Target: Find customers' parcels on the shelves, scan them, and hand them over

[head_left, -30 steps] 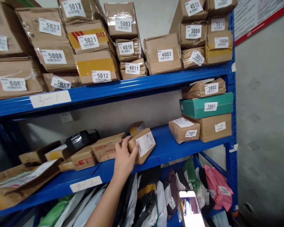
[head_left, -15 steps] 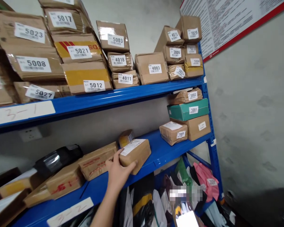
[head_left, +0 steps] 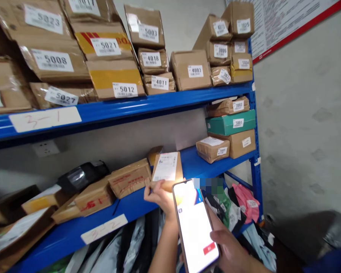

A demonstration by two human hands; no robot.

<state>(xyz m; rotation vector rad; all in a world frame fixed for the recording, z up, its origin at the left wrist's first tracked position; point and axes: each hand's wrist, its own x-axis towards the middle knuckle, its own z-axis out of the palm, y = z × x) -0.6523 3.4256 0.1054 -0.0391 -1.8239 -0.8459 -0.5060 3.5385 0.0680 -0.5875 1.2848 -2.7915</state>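
Note:
My left hand (head_left: 162, 195) has its fingers around the lower end of a small cardboard box (head_left: 177, 167), tilted so its white shipping label (head_left: 166, 167) faces me. The box is at the front of the middle shelf; whether it touches the shelf I cannot tell. In my right hand (head_left: 229, 242) is a smartphone (head_left: 194, 223), upright, with its lit screen toward me and my thumb over the screen's right edge. A red button shows low on the mostly white screen. The phone hides part of my left hand and the box's lower right corner.
Numbered cardboard boxes (head_left: 191, 70) are stacked on the upper blue shelf (head_left: 184, 95). Along the middle shelf (head_left: 193, 159) lie more boxes (head_left: 130, 178), a black wrapped parcel (head_left: 82, 176) and a green box (head_left: 230, 123). Bagged parcels (head_left: 246, 203) fill the level below. A blue post (head_left: 254, 125) stands at right.
The small box has been tipped up so its label faces me, and my left hand now grips its lower end. My right hand has raised the phone in front of it.

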